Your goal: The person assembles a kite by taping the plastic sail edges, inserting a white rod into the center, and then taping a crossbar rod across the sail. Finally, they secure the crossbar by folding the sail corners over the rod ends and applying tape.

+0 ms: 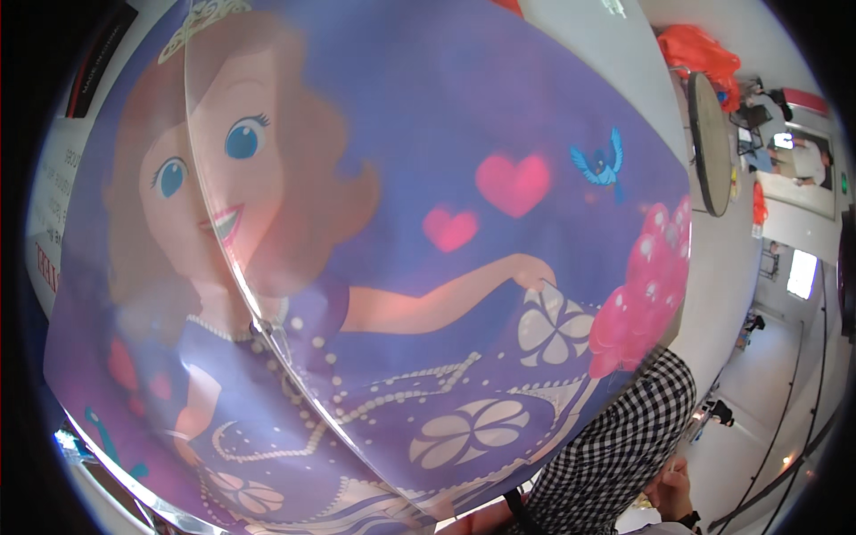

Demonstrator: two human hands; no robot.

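Note:
A large purple glossy sheet (428, 196), printed with a cartoon princess, pink hearts and a blue bird, fills most of the view. Down its left half runs a pale thin rod or ridge (294, 366), with a small knot-like spot partway along. At its lower right edge is a black-and-white checked sleeve (615, 437), partly behind the sheet. Beside it, a dark band and a bit of bare skin (481, 519) show at the bottom; whose they are, I cannot tell. Neither of my hands can be made out; the sheet hides much of the area below.
At the lower right, a small hand (670, 492) with a dark wristband, seemingly another person's, is near the checked sleeve. A round table (707, 143) and an orange-red bag (700, 58) stand at the upper right. Farther right, a person (807, 162) in a pale top is visible.

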